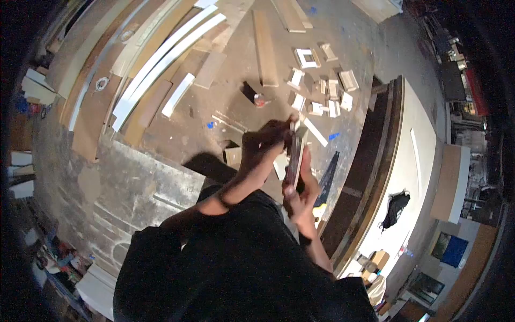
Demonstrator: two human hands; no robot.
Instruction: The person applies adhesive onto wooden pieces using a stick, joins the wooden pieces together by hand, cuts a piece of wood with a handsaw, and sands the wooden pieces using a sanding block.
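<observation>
Between my hands is a narrow piece of wood (296, 153), seen nearly edge-on and tilted upright. My left hand (263, 147) has its fingers closed on the upper end, partly in shadow. Lower down, my right hand (303, 190) grips the same piece, with the thumb and fingers on either side. Just right of my right hand lies a handsaw (328, 180) with a dark blade and a yellow part near the handle. A thin pale strip (315, 132) lies on the floor beyond the piece. Near my left wrist is a small box-like wood block (232, 155).
Several small wooden pieces (332, 88) lie scattered ahead. A small red object (259, 100) stands near a long board (264, 51). Long boards and white strips (171, 64) lie at the left. To the right, a white-topped bench (424, 161) carries a black cloth-like item (396, 208).
</observation>
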